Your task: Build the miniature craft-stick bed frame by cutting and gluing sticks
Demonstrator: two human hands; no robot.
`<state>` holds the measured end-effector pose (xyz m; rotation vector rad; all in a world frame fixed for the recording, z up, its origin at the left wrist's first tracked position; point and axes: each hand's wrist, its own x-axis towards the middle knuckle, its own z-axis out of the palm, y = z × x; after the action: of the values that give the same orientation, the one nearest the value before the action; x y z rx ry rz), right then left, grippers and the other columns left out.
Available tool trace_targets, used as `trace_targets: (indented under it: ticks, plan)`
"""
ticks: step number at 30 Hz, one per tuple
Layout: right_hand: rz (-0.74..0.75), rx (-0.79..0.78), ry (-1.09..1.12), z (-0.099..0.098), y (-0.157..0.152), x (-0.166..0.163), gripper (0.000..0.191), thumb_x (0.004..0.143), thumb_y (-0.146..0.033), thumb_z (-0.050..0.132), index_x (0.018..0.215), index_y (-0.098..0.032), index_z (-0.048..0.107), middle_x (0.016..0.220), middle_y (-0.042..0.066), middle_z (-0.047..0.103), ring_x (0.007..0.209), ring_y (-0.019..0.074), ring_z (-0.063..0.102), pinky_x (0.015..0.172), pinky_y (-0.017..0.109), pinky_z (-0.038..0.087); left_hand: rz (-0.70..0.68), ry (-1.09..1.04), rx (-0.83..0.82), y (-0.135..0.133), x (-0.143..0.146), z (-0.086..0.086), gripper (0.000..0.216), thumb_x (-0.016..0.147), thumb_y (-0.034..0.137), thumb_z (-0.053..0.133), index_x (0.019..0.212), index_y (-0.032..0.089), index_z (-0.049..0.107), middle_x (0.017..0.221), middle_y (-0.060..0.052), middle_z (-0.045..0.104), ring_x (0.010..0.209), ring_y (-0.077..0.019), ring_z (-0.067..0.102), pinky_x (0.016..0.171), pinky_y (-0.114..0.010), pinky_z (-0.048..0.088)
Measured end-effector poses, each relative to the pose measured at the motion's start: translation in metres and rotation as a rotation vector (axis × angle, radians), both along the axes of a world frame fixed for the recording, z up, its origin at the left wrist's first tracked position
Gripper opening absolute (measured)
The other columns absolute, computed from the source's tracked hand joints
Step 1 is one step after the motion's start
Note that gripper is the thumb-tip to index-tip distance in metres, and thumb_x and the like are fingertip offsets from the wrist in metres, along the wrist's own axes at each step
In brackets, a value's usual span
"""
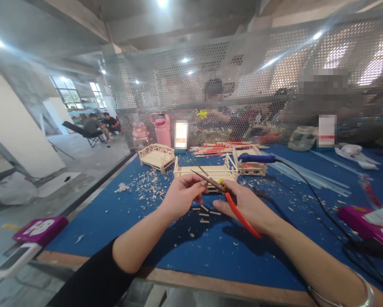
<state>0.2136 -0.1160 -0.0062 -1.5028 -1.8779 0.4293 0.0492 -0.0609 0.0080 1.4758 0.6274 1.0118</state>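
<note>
The scissors (224, 189), red-handled with dark, pointed metal blades, sit in the right hand (253, 209) above the blue surface (114, 230), blades parted and aimed forward and to the left, close beside the fingertips of the left hand (182, 194)

Grey floor (57, 143), perforated partition (172, 87), bright ceiling lights (162, 3), windows (66, 90) at left, dark chair (79, 131)

No legible text, labels, brands, numbers or signs
</note>
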Motion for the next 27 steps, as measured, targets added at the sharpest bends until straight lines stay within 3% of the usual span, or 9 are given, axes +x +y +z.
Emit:
trace_targets:
  ticks: [6,14,19,23,27]
  plan:
    - [0.024,-0.058,0.017,0.001,-0.001,0.0,0.029,0.075,-0.047,0.051,0.081,-0.02,0.049,0.07,0.001,0.055,0.064,0.0158,0.048,0.058,0.028,0.038,-0.059,0.041,-0.039,0.001,-0.001,0.0,0.024,0.063,0.035,0.07,0.068,0.014,0.06,0.053,0.005,0.056,0.039,-0.0045,0.045,0.042,-0.019,0.039]
    - [-0.095,-0.005,-0.085,0.002,0.0,-0.001,0.024,0.073,-0.044,0.054,0.074,-0.021,0.044,0.072,0.002,0.056,0.064,0.0165,0.049,0.058,0.028,0.037,0.052,0.099,0.141,-0.005,0.002,0.005,0.014,0.067,0.028,0.064,0.067,0.014,0.062,0.05,0.004,0.051,0.044,-0.0058,0.044,0.043,-0.018,0.036]
    - [-0.02,0.008,-0.023,-0.001,-0.001,-0.004,0.024,0.074,-0.043,0.053,0.079,-0.02,0.047,0.078,0.003,0.059,0.069,0.0172,0.052,0.061,0.029,0.04,0.065,0.138,0.24,-0.005,0.0,0.001,0.02,0.074,0.033,0.059,0.066,0.014,0.061,0.051,0.004,0.049,0.044,-0.0065,0.046,0.045,-0.019,0.035]
    - [-0.025,0.02,-0.017,0.002,0.001,-0.002,0.028,0.074,-0.046,0.051,0.081,-0.019,0.052,0.076,0.003,0.06,0.067,0.017,0.053,0.06,0.028,0.04,0.067,0.132,0.198,-0.003,0.002,-0.001,0.028,0.074,0.041,0.059,0.065,0.014,0.058,0.053,0.004,0.049,0.042,-0.0057,0.044,0.042,-0.018,0.035]
    - [-0.183,0.002,-0.029,0.015,-0.01,0.012,0.036,0.076,-0.054,0.046,0.069,-0.019,0.055,0.061,0.0,0.057,0.056,0.0144,0.05,0.052,0.025,0.037,0.151,0.065,0.117,0.002,0.003,-0.003,0.032,0.073,0.047,0.058,0.07,0.015,0.056,0.052,0.005,0.048,0.037,-0.0046,0.04,0.037,-0.017,0.034]
